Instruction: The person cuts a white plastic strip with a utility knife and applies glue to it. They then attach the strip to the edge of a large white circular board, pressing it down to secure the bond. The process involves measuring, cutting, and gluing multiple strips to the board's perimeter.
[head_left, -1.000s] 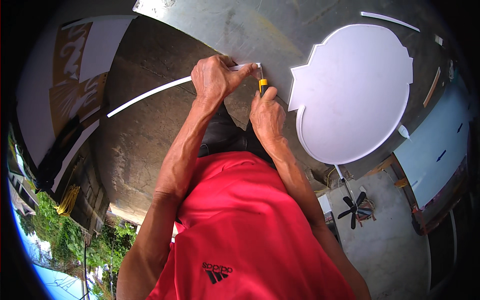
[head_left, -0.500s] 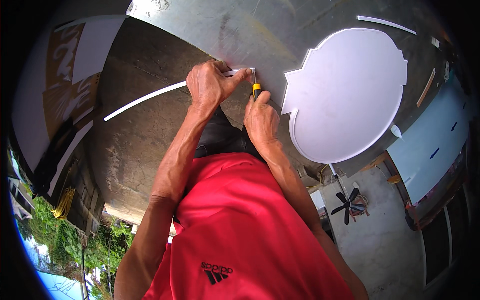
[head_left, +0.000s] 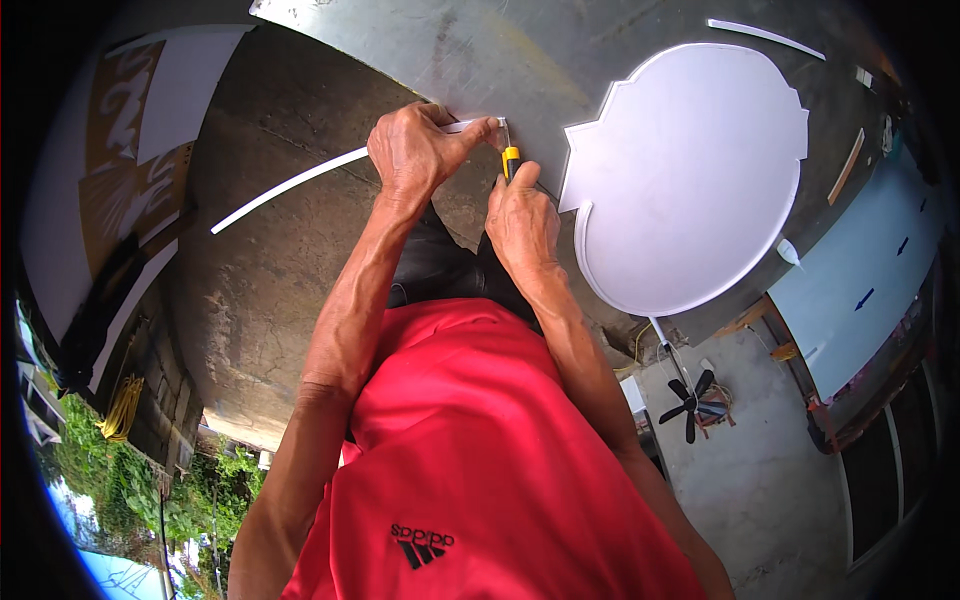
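My left hand (head_left: pixel 412 150) pinches a long, narrow white strip (head_left: pixel 290 190) near its right end, at the edge of the grey worktable (head_left: pixel 470 60). The strip's other end curves down to the left, past the table edge. In my right hand (head_left: pixel 524 225) is a yellow-and-black utility knife (head_left: pixel 512 158), gripped with the thumb along its handle. Its blade points away from me and meets the strip's right end, close to my left thumb. To the right lies a large white rounded panel (head_left: pixel 690 180) with notched sides and a raised rim along part of its edge.
A thin white strip (head_left: pixel 766 38) and a brown-and-white stick (head_left: pixel 846 166) lie on the table beyond the panel. A small white oval piece (head_left: pixel 789 252) sits by its lower right edge. A black-bladed fan (head_left: pixel 690 405) stands below; a light-blue sheet (head_left: pixel 850 280) is at right.
The view has shifted slightly, so the table and panel appear higher. Both hands keep their hold, with the knife blade still at the strip's end.
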